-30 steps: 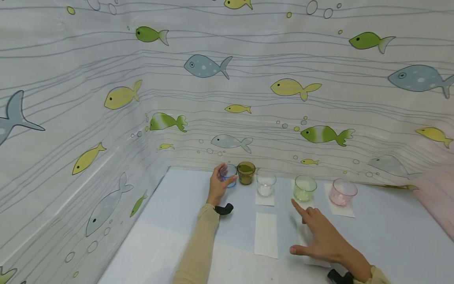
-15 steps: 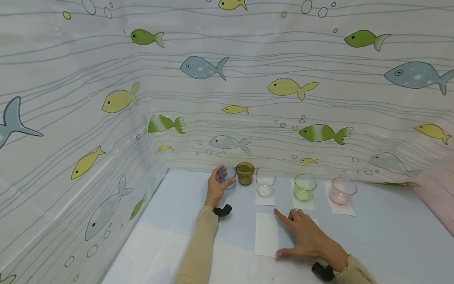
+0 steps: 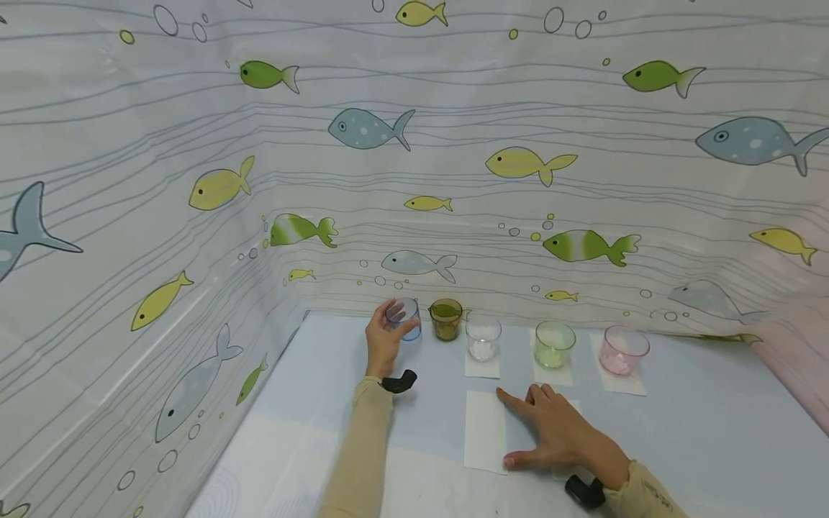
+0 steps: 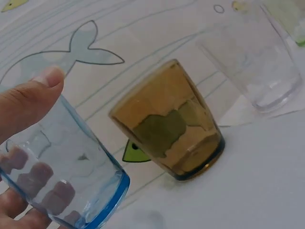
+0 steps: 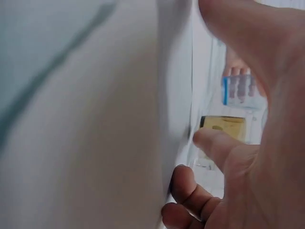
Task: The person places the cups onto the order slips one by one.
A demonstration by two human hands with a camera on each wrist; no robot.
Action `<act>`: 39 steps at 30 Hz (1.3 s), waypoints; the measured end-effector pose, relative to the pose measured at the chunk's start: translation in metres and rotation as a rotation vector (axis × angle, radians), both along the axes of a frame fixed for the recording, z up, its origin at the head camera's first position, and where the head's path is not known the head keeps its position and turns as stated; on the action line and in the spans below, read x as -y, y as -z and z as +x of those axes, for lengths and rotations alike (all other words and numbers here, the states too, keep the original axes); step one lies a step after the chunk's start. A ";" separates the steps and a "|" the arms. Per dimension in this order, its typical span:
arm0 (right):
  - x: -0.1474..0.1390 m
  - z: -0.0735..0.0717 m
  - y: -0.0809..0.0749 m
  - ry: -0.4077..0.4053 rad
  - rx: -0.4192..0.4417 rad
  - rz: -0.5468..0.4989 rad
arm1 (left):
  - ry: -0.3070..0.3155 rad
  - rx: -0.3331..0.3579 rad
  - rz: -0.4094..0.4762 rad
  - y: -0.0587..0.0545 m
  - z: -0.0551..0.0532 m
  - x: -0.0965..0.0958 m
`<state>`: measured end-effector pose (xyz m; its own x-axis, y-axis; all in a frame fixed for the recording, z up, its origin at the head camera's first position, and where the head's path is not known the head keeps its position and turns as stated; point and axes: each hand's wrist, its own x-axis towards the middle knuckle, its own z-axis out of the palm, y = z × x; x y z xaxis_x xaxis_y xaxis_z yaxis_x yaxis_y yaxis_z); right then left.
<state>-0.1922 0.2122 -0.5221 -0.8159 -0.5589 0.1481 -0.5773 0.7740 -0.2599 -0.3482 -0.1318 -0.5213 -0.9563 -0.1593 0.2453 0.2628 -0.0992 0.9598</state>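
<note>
Here, left hand [image 3: 383, 347]: curled round a light-blue see-through tapered cup [image 3: 411, 324], thumb on the near side, fingers showing through the wall.
Blue cup: upright at the back left of the pale-blue and white tabletop [image 3: 324, 367], leftmost in the row; whether its base touches the surface, I cannot tell.
Right hand [image 3: 557, 432]: thumb and forefinger spread wide apart, the other fingers bent, nothing held; it is low over the tabletop, the two tips by the right edge of a plain white paper rectangle [image 3: 485, 432].
Just right of the blue cup: a brown see-through tapered cup [image 3: 447, 325], upright, with a small gap between the two.
Further along the row: a colourless see-through cup [image 3: 483, 342], a pale-green see-through cup [image 3: 554, 350] and a pink see-through cup [image 3: 623, 352], all upright, each on white paper.
Under the right hand: another piece of white paper [image 3: 565, 473], mostly hidden.
Wrists: a black device at the left one [image 3: 399, 381] and a black device at the right one [image 3: 584, 493], beside beige sleeves [image 3: 363, 446].
Backdrop: a white sheet printed with green, yellow and grey-blue fish [image 3: 453, 86].
</note>
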 end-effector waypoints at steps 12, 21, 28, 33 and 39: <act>0.002 0.001 -0.004 -0.020 -0.011 0.029 | 0.074 -0.104 0.203 -0.044 0.010 0.003; 0.007 0.002 0.001 0.019 -0.001 0.015 | 0.127 -0.210 0.209 -0.077 0.026 -0.001; 0.008 0.001 0.009 0.012 -0.097 -0.006 | 0.184 -0.271 0.198 -0.099 0.039 -0.004; 0.008 0.001 0.005 0.018 -0.048 0.004 | 0.224 -0.319 0.188 -0.111 0.048 -0.007; 0.007 0.001 0.006 0.023 -0.043 0.012 | 0.255 -0.318 0.170 -0.120 0.058 -0.008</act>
<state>-0.1914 0.2052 -0.5285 -0.8215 -0.5423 0.1762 -0.5699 0.7900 -0.2259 -0.2905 -0.1242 -0.4015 -0.8513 0.0086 0.5247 0.4893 -0.3482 0.7996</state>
